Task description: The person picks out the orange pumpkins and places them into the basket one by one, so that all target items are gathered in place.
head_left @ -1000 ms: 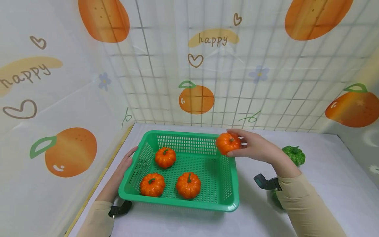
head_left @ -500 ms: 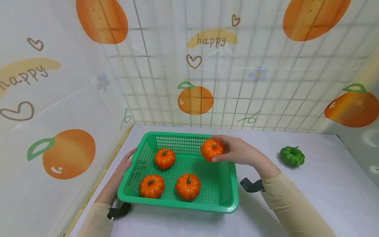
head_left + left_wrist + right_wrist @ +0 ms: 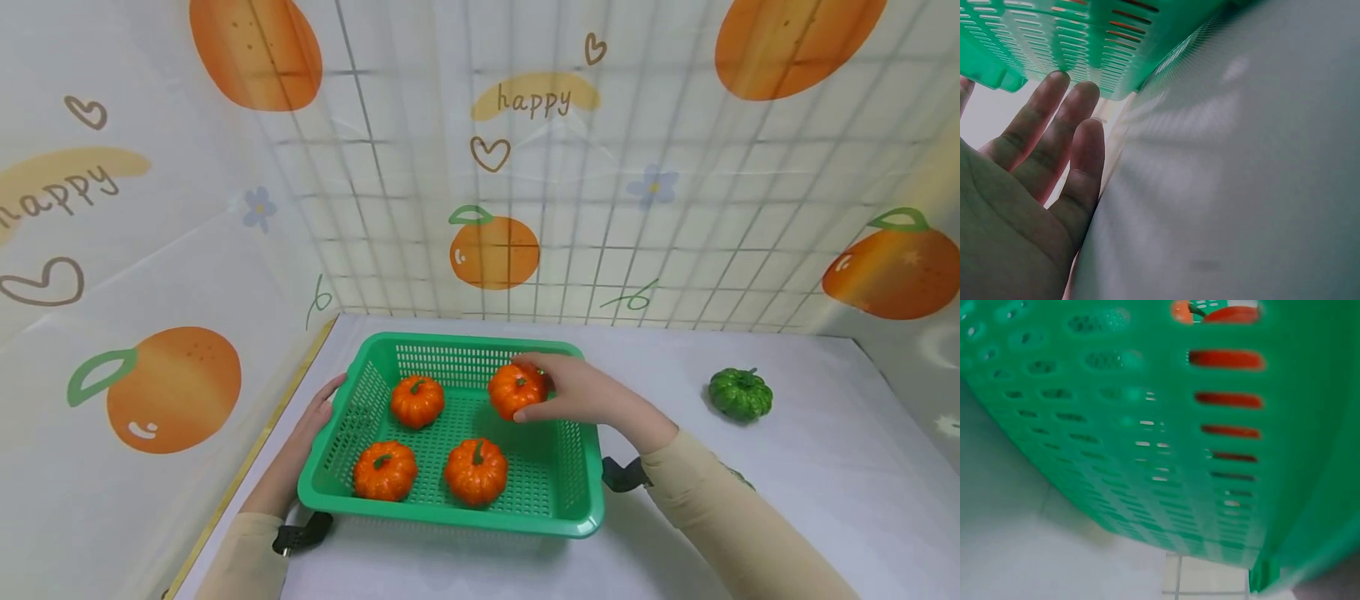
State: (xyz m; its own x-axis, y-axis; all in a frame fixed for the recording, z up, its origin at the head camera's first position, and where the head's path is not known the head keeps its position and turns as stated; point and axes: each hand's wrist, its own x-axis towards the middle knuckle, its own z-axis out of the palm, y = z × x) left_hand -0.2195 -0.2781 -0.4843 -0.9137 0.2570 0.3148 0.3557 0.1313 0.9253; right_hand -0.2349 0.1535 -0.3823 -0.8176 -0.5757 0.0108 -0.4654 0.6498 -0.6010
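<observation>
My right hand [image 3: 588, 393] grips a small orange pumpkin [image 3: 513, 393] with a green stem, held over the back right part of a green plastic basket [image 3: 450, 513]. Three more orange pumpkins lie inside: one at back left [image 3: 417, 402], one at front left [image 3: 385, 472], one at front middle [image 3: 476, 473]. At the basket's left side is my left hand [image 3: 309, 427], its fingers fairly straight. In the left wrist view the fingertips [image 3: 1088, 134] come close to the slotted basket wall [image 3: 1079, 44]. The right wrist view is filled by the basket's wall [image 3: 1166, 425], hiding the right hand.
A green pumpkin [image 3: 740, 394] sits on the white table [image 3: 825, 433] to the right. A sliver of another green thing [image 3: 738, 475] shows behind the right sleeve [image 3: 738, 525]. Printed curtains [image 3: 420, 167] over a wire grid bound the table at the back and left.
My right hand has carried the orange pumpkin leftward and slightly down, from the basket's right rim to over its inside. The left hand and the basket have stayed in place.
</observation>
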